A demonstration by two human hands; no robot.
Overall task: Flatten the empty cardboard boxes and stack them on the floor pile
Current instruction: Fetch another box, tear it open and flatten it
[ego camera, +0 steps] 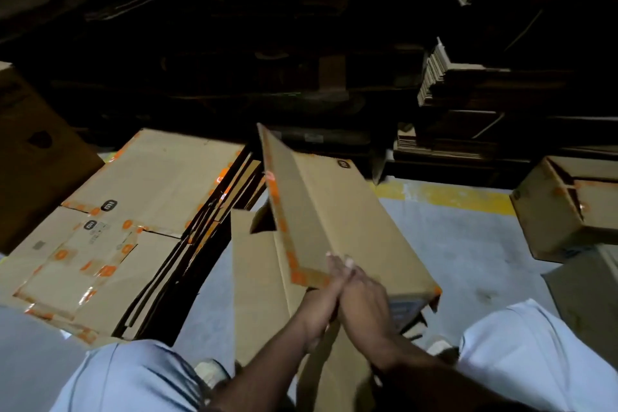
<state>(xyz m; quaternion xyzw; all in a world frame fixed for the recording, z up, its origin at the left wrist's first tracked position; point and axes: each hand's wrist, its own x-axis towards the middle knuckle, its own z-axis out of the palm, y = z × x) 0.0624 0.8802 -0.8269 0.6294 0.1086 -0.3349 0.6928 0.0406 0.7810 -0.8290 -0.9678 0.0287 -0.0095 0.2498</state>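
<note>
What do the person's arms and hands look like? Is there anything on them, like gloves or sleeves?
Both arms are bare up to the picture's edge, with no sleeves showing. The left hand and right hand wear no gloves, and no rings, watch or bracelets can be seen. A couple of pale fingernails show at the fingertips. The picture is slightly blurred there.

Two hands (pixel 344 304), one raised box (pixel 334 221), one floor pile (pixel 133 211).

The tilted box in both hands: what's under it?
Under the tilted box lies a flat cardboard sheet on the grey floor. The box and hands cover the rest of the sheet.
</note>
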